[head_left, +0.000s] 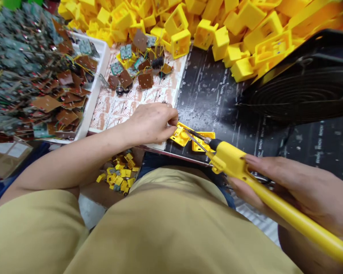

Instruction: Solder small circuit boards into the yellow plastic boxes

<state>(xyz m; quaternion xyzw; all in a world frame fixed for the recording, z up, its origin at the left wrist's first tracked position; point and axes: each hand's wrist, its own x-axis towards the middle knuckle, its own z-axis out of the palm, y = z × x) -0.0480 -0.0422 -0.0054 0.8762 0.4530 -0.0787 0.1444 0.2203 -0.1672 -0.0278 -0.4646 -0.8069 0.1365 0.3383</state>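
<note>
Near the middle of the frame, the left hand (156, 123) reaches in from the left, thumb and fingertips brought nearly together at the upper left edge of the left shell (184, 137). Whether it pinches the shell or some small part is hidden by the fingers. That shell lies open, just right of and below the fingertips. The right shell (201, 147) sits close beside it, a little lower, both on the black sheet (217, 82) near its lower edge.

From the lower right, the right hand (300, 190) is closed around the iron (234, 156) (yellow, much like the shells), its thumb along the upper side. The iron's dark tip points up and left over the two shells; whether it touches either, I cannot tell.

A loose cluster of boards (145, 80) lies above the left hand, and a white tray (104, 57) of more fills the upper left. Yellow housings (180, 42) are heaped along the top; a dark grille (305, 87) stands at the right.
</note>
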